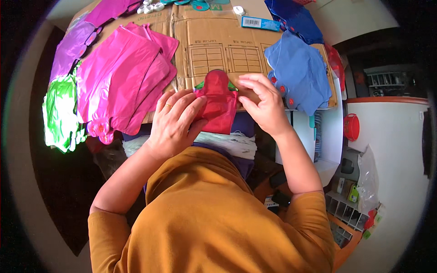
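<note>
A flat, thin red piece (214, 107) with a rounded top lies on the cardboard at the near edge of the work surface. Green corners (200, 85) show from under it on both sides. My left hand (175, 116) rests on its left edge, fingers bent and slightly spread, with the thumb apart from them. Beside its upper right edge is my right hand (266, 102), its thumb and fingers apart with nothing visible between them. Whether the right fingertips touch the green material is hard to see.
Fanned glossy pink pieces (120, 75) lie left, near purple (68, 52) and shiny green ones (59, 113). Blue pieces (298, 68) with red dots lie right. A blue-and-white box (260, 23) is at the back. White strands (239, 144) hang across my lap. A red basket (351, 127) is farther right.
</note>
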Demonstrator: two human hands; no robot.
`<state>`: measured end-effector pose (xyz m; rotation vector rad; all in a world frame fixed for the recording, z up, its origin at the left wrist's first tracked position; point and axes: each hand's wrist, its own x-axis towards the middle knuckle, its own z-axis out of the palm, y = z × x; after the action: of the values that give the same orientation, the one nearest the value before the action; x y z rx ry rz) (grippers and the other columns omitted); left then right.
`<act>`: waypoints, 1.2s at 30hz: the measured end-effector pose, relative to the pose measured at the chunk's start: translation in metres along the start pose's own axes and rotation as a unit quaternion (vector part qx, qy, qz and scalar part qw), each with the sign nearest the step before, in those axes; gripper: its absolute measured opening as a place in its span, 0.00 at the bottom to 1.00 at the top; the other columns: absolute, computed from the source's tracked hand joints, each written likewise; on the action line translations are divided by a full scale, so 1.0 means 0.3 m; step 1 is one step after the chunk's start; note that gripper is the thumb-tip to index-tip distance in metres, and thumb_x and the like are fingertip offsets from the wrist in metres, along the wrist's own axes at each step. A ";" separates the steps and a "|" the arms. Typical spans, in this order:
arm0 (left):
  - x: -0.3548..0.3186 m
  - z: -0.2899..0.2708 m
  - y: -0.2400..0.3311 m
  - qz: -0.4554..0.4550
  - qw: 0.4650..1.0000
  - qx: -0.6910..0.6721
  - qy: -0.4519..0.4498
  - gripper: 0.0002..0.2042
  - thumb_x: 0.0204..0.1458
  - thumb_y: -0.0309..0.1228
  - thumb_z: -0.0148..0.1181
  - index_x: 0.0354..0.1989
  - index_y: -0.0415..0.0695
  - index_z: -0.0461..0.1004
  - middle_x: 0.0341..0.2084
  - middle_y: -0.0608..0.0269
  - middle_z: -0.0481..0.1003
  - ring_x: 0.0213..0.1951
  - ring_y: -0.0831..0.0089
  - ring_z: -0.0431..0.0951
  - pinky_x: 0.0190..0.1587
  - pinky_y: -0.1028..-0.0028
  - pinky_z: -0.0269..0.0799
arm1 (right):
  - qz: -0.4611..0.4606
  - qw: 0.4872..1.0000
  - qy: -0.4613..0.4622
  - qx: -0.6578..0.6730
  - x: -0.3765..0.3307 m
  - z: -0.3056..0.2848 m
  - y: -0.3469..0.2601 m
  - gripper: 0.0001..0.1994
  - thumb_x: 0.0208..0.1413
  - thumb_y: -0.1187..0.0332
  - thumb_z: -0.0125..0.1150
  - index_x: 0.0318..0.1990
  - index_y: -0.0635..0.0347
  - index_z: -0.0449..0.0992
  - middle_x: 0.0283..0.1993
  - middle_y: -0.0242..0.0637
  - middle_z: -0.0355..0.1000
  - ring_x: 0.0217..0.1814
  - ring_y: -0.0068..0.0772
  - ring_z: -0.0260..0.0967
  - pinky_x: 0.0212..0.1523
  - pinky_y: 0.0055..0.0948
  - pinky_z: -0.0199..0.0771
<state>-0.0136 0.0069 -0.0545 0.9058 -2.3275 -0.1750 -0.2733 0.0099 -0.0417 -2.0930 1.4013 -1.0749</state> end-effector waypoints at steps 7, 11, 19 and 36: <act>-0.015 0.027 0.005 -0.005 1.000 0.002 0.007 0.31 0.47 0.34 0.70 0.61 0.46 0.68 0.52 0.55 0.73 0.57 0.56 0.72 0.63 0.52 0.60 | 0.030 0.991 -0.129 -0.016 0.075 -0.052 -0.005 0.11 0.47 0.72 0.67 0.40 0.62 0.81 0.43 0.39 0.73 0.49 0.40 0.72 0.51 0.35 0.72; -0.016 0.033 -0.002 -0.002 1.000 -0.005 0.013 0.30 0.47 0.33 0.69 0.62 0.46 0.68 0.51 0.55 0.74 0.58 0.56 0.72 0.64 0.51 0.59 | 0.065 0.972 -0.225 -0.035 0.128 -0.068 0.019 0.09 0.46 0.72 0.65 0.36 0.64 0.78 0.41 0.38 0.71 0.46 0.39 0.72 0.47 0.34 0.72; 0.004 0.027 0.003 -0.010 1.000 0.008 -0.006 0.25 0.50 0.33 0.67 0.58 0.46 0.72 0.48 0.57 0.76 0.57 0.58 0.72 0.65 0.50 0.57 | 0.064 0.960 -0.268 -0.059 0.220 -0.040 0.044 0.10 0.46 0.70 0.63 0.35 0.67 0.78 0.34 0.42 0.74 0.37 0.39 0.74 0.40 0.35 0.73; 0.044 0.029 -0.001 -0.038 0.998 0.025 -0.033 0.24 0.50 0.38 0.66 0.58 0.48 0.74 0.52 0.50 0.68 0.59 0.52 0.68 0.67 0.49 0.56 | -0.066 0.994 0.020 -0.085 0.069 0.060 0.052 0.07 0.46 0.75 0.66 0.34 0.60 0.77 0.33 0.38 0.76 0.33 0.39 0.75 0.34 0.37 0.74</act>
<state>-0.0262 -0.0029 -0.0548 1.0274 -2.3683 -0.1819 -0.2643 -0.0169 -0.0560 -2.3252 1.4353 -1.0862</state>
